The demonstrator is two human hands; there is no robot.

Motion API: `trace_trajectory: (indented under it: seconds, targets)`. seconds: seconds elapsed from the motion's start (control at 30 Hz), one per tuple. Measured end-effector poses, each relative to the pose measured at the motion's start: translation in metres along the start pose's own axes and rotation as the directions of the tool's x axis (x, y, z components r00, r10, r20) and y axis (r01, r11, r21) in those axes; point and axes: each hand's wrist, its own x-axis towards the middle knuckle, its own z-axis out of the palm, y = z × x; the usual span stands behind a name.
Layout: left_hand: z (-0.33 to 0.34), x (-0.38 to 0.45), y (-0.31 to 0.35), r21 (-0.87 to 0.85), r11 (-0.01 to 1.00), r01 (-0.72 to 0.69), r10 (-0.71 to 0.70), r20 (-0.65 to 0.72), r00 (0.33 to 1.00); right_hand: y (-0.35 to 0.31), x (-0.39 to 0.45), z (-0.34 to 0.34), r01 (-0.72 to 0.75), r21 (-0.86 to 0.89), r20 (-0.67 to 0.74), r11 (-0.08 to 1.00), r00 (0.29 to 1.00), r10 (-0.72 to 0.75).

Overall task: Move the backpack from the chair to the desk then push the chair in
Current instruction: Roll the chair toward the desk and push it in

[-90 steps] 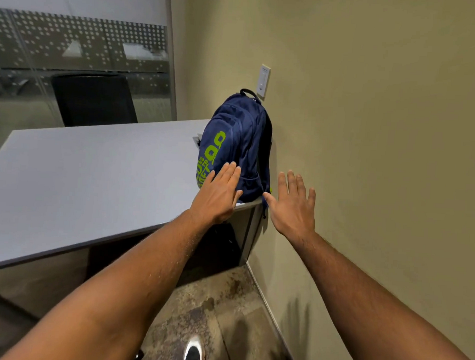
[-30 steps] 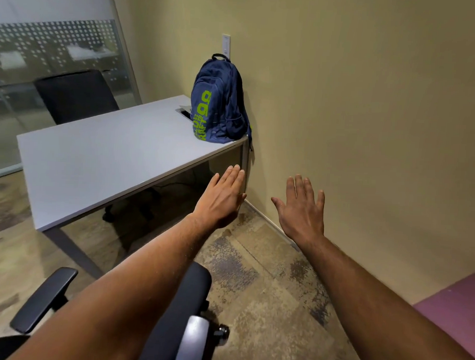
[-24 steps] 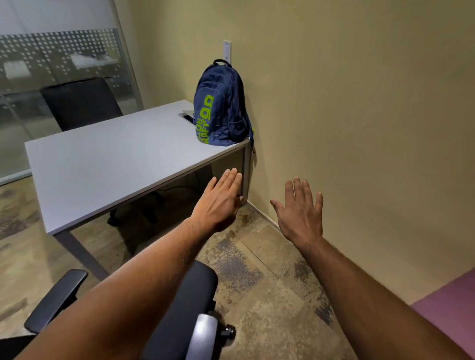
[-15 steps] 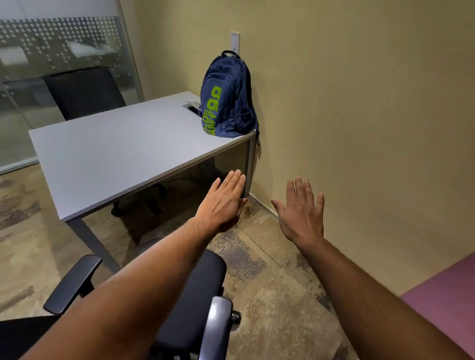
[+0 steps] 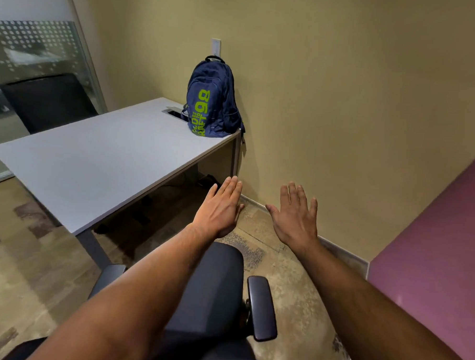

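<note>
The navy backpack (image 5: 212,102) with green lettering stands upright on the far right corner of the grey desk (image 5: 101,157), leaning against the wall. A black office chair (image 5: 212,293) with two armrests sits below me, its seat facing the desk and apart from it. My left hand (image 5: 221,209) hovers flat, palm down, over the floor beyond the seat's front edge. My right hand (image 5: 296,215) is spread in the air to the right of it. Neither hand touches anything.
A second black chair (image 5: 49,101) stands behind the desk by the glass partition (image 5: 35,48). The beige wall (image 5: 343,102) runs along the right. A purple surface (image 5: 440,243) fills the lower right. A cable grommet (image 5: 175,113) sits in the desktop beside the backpack.
I have stepped back from the desk after both hands left the backpack. The chair's seat and armrests have come into view beneath my arms. My hands stay spread and hold nothing.
</note>
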Motion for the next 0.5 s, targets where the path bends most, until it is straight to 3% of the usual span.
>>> trace_trajectory:
  seconds: [0.3,0.5]
  targets:
    - [-0.024,-0.082,-0.038,-0.043,0.991,-0.13,0.129,-0.03,0.991,-0.083,-0.096,-0.02,-0.102,-0.028,-0.021,0.994,0.995,0.101]
    - [-0.033,-0.135,-0.043,-0.053,0.989,-0.138,0.136,-0.039,0.99,-0.116,-0.144,-0.029,-0.093,-0.036,-0.012,0.995,0.996,0.092]
